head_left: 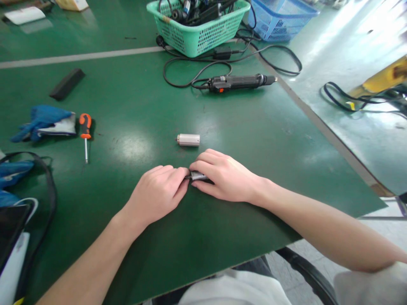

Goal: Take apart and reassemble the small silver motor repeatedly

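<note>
Over the green mat my two hands meet near the front edge. My right hand (pixel 219 173) is closed around a grey metal cylinder (pixel 197 176), of which only the left part shows between thumb and fingers. Pinched at the left end of that cylinder, my left hand (pixel 163 184) grips a small dark piece (pixel 187 177), mostly hidden by the fingers. Whether the two pieces are joined I cannot tell. Just beyond my hands a silver metal cylinder (pixel 188 140) lies on its side, touched by neither hand.
An orange-handled screwdriver (pixel 85 125) and blue gloves (pixel 47 122) lie left, below a black bar (pixel 67 84). Farther back are a corded electric screwdriver (pixel 241 82), a green basket (pixel 203 40) of tools and a blue basket (pixel 280 21). A black cable (pixel 51 199) curves at left.
</note>
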`<state>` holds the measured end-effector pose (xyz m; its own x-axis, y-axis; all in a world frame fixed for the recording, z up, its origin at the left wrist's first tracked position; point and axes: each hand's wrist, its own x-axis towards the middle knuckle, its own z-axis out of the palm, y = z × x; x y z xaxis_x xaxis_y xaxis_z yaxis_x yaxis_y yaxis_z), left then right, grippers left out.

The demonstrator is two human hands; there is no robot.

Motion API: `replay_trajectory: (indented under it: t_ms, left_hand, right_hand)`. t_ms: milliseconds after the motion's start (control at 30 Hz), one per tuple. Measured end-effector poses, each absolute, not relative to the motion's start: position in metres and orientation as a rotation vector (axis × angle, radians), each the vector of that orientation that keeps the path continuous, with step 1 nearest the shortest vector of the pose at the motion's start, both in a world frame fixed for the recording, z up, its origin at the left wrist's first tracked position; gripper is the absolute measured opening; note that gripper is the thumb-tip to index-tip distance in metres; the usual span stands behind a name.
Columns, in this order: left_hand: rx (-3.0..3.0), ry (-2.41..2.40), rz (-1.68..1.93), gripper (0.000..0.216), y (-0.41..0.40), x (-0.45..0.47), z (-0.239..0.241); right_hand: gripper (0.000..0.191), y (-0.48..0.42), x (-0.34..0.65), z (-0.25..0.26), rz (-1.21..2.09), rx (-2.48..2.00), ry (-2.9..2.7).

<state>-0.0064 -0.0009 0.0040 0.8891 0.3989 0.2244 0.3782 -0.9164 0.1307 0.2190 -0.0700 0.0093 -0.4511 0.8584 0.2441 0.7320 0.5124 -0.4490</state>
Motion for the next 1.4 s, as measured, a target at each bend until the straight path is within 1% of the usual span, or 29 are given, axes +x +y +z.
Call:
replay_trajectory:
  t_ms: [1400]
  left_hand:
    - [2.972, 0.610, 0.363, 0.021, -0.0015, -0.0059, 0.0070]
  right_hand:
    - [0.015, -0.0699, 0.2158, 0.0116, 0.376, -1.351, -2.313]
